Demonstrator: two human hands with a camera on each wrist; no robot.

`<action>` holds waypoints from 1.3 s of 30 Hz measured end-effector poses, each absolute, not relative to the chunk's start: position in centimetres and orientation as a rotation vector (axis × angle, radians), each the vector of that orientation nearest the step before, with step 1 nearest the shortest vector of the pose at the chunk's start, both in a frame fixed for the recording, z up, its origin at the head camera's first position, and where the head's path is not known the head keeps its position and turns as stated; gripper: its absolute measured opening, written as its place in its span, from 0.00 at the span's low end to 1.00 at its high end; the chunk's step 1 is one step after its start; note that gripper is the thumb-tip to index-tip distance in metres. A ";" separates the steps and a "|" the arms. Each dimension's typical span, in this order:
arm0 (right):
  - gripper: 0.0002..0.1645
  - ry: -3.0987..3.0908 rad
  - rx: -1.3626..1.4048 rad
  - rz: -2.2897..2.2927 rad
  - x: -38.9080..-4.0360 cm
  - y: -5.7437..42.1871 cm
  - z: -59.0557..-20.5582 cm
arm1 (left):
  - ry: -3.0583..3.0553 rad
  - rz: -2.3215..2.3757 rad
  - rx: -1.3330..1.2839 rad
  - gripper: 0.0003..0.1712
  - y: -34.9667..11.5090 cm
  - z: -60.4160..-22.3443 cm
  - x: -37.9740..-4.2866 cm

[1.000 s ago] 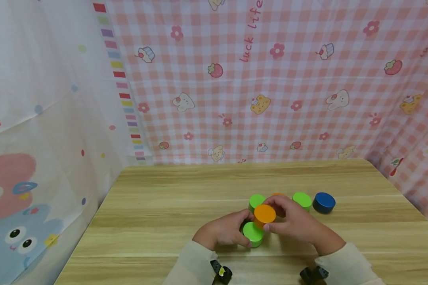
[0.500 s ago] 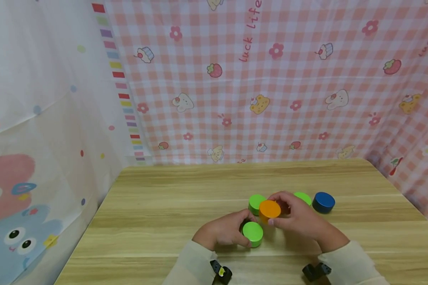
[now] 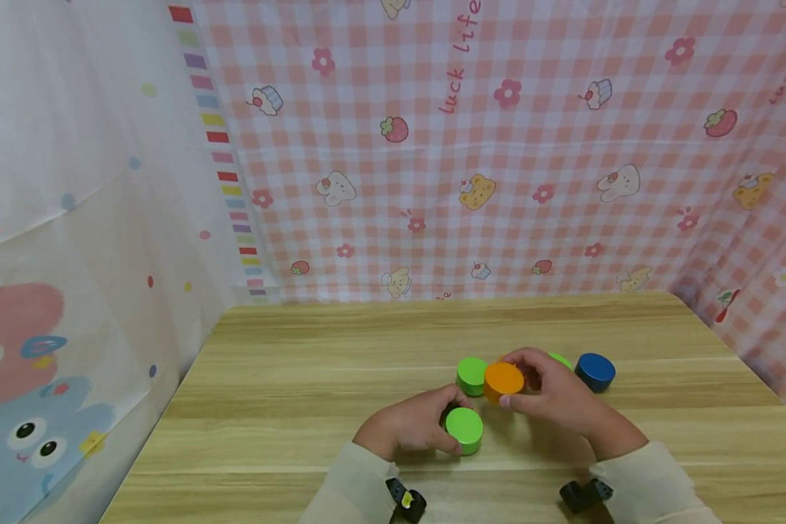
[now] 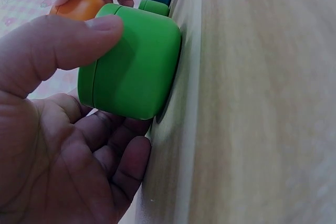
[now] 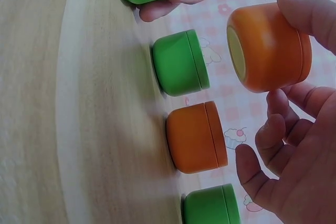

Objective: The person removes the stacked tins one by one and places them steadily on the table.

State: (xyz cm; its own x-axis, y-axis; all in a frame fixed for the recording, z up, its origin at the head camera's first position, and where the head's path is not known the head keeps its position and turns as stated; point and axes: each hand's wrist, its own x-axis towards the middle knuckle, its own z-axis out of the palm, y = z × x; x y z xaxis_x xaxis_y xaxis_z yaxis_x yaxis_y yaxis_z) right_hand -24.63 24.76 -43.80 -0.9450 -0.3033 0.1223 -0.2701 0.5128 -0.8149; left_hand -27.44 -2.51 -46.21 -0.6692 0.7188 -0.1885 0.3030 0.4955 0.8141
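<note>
My left hand (image 3: 413, 422) holds a small green lidded jar (image 3: 464, 431) that stands on the table, thumb and fingers around its sides. In the left wrist view the thumb lies against the green jar (image 4: 131, 61). Held by my right hand (image 3: 557, 397) is an orange lidded jar (image 3: 503, 382), off the table; the right wrist view shows its pale underside. Beneath and behind it, a second orange jar (image 5: 194, 137) stands on the table, hidden in the head view. Another green jar (image 3: 471, 376) stands just left of the raised orange one.
Right of these, a green jar (image 3: 561, 359) is partly hidden behind my right hand. Beside it stands a blue jar (image 3: 594, 372). The wooden table (image 3: 314, 364) meets a checkered cloth (image 3: 367, 240) at its back edge.
My right hand has moved the orange jar to the right and back, away from the green jar in my left hand. The left hand stays in place.
</note>
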 end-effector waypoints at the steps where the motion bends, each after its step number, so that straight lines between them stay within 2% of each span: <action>1: 0.30 2.708 -0.510 -1.440 -24.6 24.8 -43.8 | 2.230 1.066 0.836 0.29 -2.5 -46.2 -27.4; 39: 0.32 2.961 -0.287 -1.333 -25.4 26.9 -44.2 | 2.233 1.067 0.817 0.29 -2.4 -46.1 -27.3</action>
